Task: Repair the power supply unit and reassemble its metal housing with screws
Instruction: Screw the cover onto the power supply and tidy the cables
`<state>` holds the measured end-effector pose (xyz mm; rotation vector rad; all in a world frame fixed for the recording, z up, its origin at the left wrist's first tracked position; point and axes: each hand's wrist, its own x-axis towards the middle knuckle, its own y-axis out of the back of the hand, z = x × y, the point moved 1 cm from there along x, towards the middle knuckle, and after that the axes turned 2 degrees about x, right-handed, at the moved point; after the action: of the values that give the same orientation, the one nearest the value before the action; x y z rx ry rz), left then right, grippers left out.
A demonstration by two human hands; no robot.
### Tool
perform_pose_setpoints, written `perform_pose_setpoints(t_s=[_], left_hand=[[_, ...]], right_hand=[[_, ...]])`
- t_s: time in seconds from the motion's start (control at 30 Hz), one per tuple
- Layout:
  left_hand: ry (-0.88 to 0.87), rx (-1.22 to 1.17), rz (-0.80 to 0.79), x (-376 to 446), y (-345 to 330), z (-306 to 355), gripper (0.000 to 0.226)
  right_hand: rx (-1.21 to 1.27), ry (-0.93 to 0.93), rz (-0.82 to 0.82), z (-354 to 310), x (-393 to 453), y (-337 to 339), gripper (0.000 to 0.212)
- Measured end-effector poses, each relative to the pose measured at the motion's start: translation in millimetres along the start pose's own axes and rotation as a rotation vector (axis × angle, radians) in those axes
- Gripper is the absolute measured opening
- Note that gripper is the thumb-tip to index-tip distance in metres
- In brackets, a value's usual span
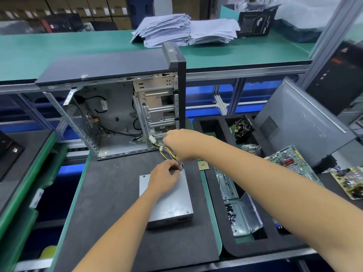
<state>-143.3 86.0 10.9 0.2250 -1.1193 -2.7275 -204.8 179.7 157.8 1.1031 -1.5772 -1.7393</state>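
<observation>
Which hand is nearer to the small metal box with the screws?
Left. The left hand rests on the power supply unit, closer to the screw box; the right hand holds the cable bundle farther back near the computer case.

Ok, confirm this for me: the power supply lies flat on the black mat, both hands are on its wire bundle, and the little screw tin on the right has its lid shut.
One detail is off. The head view shows the screw tin with its lid open, dark screws showing inside. The rest stands: the power supply lies flat on the black mat, and the left hand and right hand both hold its wire bundle.
</observation>
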Motion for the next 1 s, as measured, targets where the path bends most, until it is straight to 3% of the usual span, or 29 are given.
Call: perform_pose_setpoints(t_s=[0.13,0.3,0.37,0.5,0.6,0.77,0.9,1.0], left_hand=[[-0.005,-0.004,-0.002,-0.1,0.2,0.8,0.016],[0.011,-0.020,0.003,-0.8,0.7,1.1,0.022],[0.027,-0.035,-0.007,0.0,0.7,1.8,0.019],[0.096,-0.007,-0.046,6.7,3.0,5.4,0.013],[0.166,-0.062,-0.119,14.4,7.8,7.2,0.014],[0.170,-0.194,-0.245,25.3,13.1,6.9,0.011],[0.210,-0.180,-0.327,37.4,18.8,2.8,0.015],[0.200,-0.054,-0.255,52.2,27.9,-9.2,0.028]], right_hand=[[-0.086,-0.101,0.110,-1.4,2.1,-2.3,0.013],[0.008,-0.039,-0.031,0.1,1.8,-1.3,0.010],[0.036,-0.037,-0.010,-1.1,1.7,0.9,0.006],[0.102,-0.110,0.069,-1.6,0.9,2.9,0.029],[0.156,-0.087,0.057,2.2,4.5,5.5,0.006],[0.356,-0.140,0.168,19.1,8.9,15.8,0.009],[0.367,-0.152,0.164,23.0,21.0,4.8,0.009],[0.402,-0.168,0.153,28.1,31.5,-4.6,0.006]])
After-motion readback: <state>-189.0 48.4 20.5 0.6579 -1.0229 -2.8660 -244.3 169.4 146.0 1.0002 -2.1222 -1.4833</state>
